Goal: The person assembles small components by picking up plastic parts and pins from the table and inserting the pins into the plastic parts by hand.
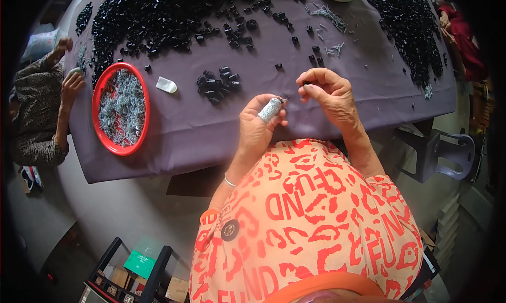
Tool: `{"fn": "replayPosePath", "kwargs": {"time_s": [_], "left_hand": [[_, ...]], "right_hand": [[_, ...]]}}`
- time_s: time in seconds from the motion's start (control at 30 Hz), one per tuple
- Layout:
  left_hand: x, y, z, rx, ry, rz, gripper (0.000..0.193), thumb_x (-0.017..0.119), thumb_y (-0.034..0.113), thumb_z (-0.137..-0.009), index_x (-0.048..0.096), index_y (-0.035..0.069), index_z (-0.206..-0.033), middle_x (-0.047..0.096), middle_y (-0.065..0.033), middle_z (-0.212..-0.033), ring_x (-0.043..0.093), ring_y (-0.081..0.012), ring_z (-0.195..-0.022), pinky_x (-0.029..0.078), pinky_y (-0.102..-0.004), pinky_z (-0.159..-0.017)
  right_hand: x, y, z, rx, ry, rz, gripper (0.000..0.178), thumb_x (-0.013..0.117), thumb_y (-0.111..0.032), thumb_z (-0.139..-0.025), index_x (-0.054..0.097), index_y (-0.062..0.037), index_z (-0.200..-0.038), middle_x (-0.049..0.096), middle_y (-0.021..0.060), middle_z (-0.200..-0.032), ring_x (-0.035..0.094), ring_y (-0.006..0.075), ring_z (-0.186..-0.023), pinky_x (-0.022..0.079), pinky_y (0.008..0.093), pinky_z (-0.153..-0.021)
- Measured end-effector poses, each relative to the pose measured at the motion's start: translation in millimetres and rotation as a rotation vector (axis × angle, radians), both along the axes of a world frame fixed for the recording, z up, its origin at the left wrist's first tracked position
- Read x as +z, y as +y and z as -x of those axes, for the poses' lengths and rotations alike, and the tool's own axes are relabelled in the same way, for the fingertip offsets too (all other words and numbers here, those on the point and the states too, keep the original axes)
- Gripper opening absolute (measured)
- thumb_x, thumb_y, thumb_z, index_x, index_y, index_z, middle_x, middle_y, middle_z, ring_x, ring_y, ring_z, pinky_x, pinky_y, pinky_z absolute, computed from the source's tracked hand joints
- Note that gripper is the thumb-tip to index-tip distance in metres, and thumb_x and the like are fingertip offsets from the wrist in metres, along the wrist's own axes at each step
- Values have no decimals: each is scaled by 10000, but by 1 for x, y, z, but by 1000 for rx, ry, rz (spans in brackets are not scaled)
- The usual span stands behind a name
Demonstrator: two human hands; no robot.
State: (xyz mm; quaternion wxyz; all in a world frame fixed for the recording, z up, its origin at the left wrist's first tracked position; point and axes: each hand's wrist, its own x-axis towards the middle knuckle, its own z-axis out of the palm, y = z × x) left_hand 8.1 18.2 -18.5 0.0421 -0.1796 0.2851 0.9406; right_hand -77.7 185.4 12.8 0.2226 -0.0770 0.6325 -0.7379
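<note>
Far left of the hands, a co-worker's hand (73,84) is at the edge of the cloth-covered bench (179,145); nearer stands a red oval basin (124,150) of metal pins (124,105), then a white sleeve (166,85). A cluster of black cylindrical parts (213,85) lies just beyond the left hand (254,115), which pinches a small metal pin (284,100) by its silver-wrapped thumb (270,110). Beside it, the right hand (333,96) grips a small black piece (306,84). Beyond that lie loose pins (332,18); farther right, a black heap (403,26).

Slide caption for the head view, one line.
At a purple-covered table, the left hand bears a silvery sheath; the right hand pinches a small dark piece.
</note>
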Motion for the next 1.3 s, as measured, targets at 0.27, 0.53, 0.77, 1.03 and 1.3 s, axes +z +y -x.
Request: {"fn": "replayPosePath", "kwargs": {"time_s": [0.27,0.53,0.77,1.03,1.3], "left_hand": [[-10,-3,1,-111,23,237,540,650,472,-810,538,41,-1115,621,-71,-1074,630,-130,-846,536,-295,-707],[0,3,2,21,57,60,135,580,86,-903,588,11,-1016,646,-105,-924,623,-138,-766,544,-271,-642],[-2,4,0,6,39,129,132,583,80,-899,592,7,-1009,647,-104,-924,622,-140,-763,542,-273,-641],[10,9,-1,-17,45,156,121,589,83,-897,599,13,-995,649,-93,-910,616,-133,-766,525,-277,-651],[20,13,0,9,39,204,122,620,102,-884,628,18,-973,643,-61,-880,601,-120,-756,503,-282,-644]], "right_hand": [[-15,6,-20,0,-187,160,162,561,-86,-927,619,8,-1044,644,60,-837,593,84,-665,498,213,-594],[-4,3,-27,41,-17,-28,179,581,-64,-908,617,14,-1065,621,30,-814,550,70,-699,471,196,-659],[-15,11,-26,44,-143,207,170,576,-36,-901,574,10,-1065,630,62,-845,582,104,-723,488,228,-673],[-7,11,-29,13,-214,326,126,578,-36,-901,595,2,-1021,645,89,-911,600,120,-742,496,243,-675],[3,5,-36,-87,133,-30,119,616,11,-865,633,11,-983,619,38,-906,595,79,-778,500,201,-679]]}}
